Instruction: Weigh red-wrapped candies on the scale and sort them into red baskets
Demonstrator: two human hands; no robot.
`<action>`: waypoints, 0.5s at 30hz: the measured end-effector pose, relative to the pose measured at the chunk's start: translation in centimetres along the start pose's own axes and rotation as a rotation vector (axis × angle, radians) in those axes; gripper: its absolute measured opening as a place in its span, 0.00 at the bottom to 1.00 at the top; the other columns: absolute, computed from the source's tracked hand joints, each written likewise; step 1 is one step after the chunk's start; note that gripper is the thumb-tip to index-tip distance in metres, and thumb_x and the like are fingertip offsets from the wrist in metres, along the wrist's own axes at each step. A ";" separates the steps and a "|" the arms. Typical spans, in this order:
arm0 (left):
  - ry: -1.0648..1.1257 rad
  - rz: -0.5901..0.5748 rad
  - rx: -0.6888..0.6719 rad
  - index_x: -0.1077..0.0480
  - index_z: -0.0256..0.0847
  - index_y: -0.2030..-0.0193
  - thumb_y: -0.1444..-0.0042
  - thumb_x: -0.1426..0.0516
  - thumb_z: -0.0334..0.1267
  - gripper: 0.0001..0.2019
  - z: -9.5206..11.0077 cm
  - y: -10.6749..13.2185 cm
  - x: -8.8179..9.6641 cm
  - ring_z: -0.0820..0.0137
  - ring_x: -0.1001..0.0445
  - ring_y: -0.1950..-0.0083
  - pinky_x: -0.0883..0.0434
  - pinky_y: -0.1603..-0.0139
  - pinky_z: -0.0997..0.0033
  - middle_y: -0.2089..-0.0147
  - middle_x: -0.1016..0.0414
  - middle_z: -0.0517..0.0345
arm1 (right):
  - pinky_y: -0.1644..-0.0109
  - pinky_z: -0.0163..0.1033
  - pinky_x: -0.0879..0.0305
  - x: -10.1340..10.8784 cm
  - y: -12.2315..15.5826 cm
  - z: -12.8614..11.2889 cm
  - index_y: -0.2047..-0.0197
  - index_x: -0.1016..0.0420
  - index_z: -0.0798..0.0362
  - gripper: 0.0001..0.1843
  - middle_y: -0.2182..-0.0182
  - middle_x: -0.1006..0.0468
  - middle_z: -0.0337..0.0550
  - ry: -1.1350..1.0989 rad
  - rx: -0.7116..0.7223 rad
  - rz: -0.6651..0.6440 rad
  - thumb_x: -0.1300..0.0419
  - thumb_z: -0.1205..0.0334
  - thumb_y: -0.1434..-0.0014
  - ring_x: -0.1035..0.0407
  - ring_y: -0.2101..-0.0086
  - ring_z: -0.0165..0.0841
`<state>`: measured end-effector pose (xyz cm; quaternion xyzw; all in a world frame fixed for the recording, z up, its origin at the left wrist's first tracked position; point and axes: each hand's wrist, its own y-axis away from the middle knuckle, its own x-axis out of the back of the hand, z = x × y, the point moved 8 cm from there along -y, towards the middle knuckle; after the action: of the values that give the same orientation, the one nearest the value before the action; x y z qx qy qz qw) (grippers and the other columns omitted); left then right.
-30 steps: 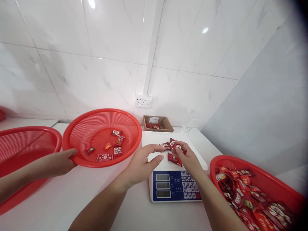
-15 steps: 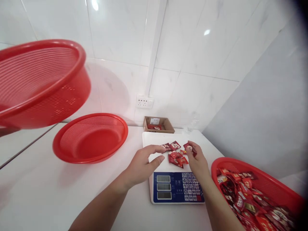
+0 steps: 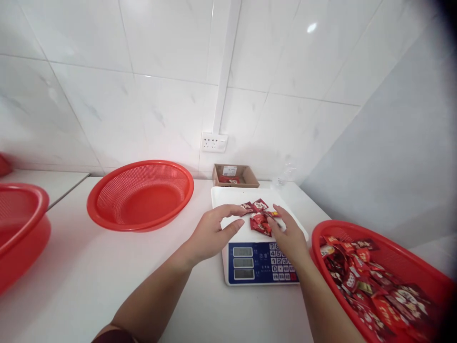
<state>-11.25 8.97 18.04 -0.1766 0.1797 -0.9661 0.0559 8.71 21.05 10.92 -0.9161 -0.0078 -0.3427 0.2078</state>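
Several small red and maroon candy packets (image 3: 260, 224) lie in a loose pile on the white plate (image 3: 230, 195) of a digital scale. My left hand (image 3: 216, 233) hovers at the pile's left side, open, thumb and fingers apart with nothing between them. On the right, my right hand (image 3: 289, 236) is open over the pile's edge, its fingertips at the packets and partly hiding them. The scale's blue panel (image 3: 262, 267) faces me, and my right hand covers some of its keys.
A red basket (image 3: 330, 228) full of similar packets stands at right. Left of the scale sits a bare red basket (image 3: 143, 209), with another red basket (image 3: 35, 228) at the left edge. Behind are a small cardboard box (image 3: 246, 176) and a clear plastic item (image 3: 285, 174).
The packet in my right hand has been let go onto the pile, and that hand has moved slightly left. The raised basket at left has come down toward the lower left.
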 end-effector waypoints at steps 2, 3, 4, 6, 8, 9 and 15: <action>0.002 0.006 -0.014 0.30 0.43 0.53 0.41 0.46 0.41 0.11 0.1 0.0 0.1 0.69 0.29 0.49 0.32 0.47 0.72 0.51 0.26 0.57 | 0.41 0.50 0.44 0.9 1.1 -0.4 0.46 0.33 0.50 0.25 0.45 0.31 0.48 0.010 0.005 0.063 0.49 0.47 0.43 0.39 0.45 0.41; 0.003 0.009 -0.019 0.30 0.43 0.53 0.41 0.46 0.41 0.11 0.1 0.0 0.1 0.69 0.29 0.49 0.32 0.47 0.72 0.51 0.26 0.57 | 0.43 0.50 0.42 1.5 1.9 -0.4 0.46 0.33 0.49 0.24 0.47 0.30 0.48 0.000 0.002 0.110 0.49 0.48 0.42 0.37 0.48 0.41; 0.005 0.012 -0.025 0.30 0.43 0.53 0.41 0.46 0.41 0.11 0.1 -0.1 0.1 0.69 0.29 0.49 0.32 0.47 0.72 0.51 0.26 0.57 | 0.45 0.49 0.39 2.1 2.8 -0.4 0.47 0.32 0.49 0.22 0.49 0.29 0.48 -0.014 0.004 0.159 0.49 0.49 0.41 0.34 0.51 0.41; 0.010 0.013 -0.035 0.30 0.43 0.53 0.41 0.46 0.41 0.11 0.0 -0.1 0.1 0.70 0.29 0.49 0.32 0.47 0.72 0.51 0.26 0.57 | 0.49 0.48 0.36 3.2 5.2 -0.3 0.51 0.30 0.51 0.19 0.54 0.26 0.50 -0.039 0.041 0.249 0.49 0.50 0.41 0.31 0.57 0.39; 0.014 0.012 -0.035 0.30 0.43 0.52 0.41 0.46 0.41 0.12 -0.2 -0.2 0.0 0.70 0.29 0.49 0.32 0.47 0.72 0.51 0.26 0.57 | 0.52 0.47 0.34 3.6 8.0 0.7 0.55 0.30 0.52 0.17 0.60 0.24 0.51 -0.053 0.065 0.285 0.48 0.51 0.41 0.30 0.61 0.39; 0.013 0.011 -0.031 0.30 0.43 0.52 0.41 0.46 0.41 0.12 -0.3 -0.2 -0.1 0.70 0.29 0.49 0.32 0.48 0.72 0.51 0.26 0.57 | 0.54 0.46 0.33 3.6 9.4 1.5 0.57 0.30 0.52 0.17 0.63 0.24 0.51 -0.061 0.059 0.286 0.47 0.50 0.42 0.29 0.62 0.39; -0.015 0.024 -0.037 0.31 0.43 0.52 0.42 0.46 0.40 0.12 -0.4 -0.2 -0.8 0.69 0.29 0.50 0.31 0.48 0.70 0.51 0.26 0.57 | 0.68 0.41 0.30 1.2 16.3 8.9 0.60 0.29 0.53 0.26 0.72 0.25 0.43 -0.191 -0.242 0.123 0.45 0.38 0.48 0.29 0.73 0.36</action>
<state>-10.65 9.46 17.49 -0.1828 0.1992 -0.9605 0.0654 17.75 9.42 -0.52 -0.9616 0.0698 -0.2392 0.1151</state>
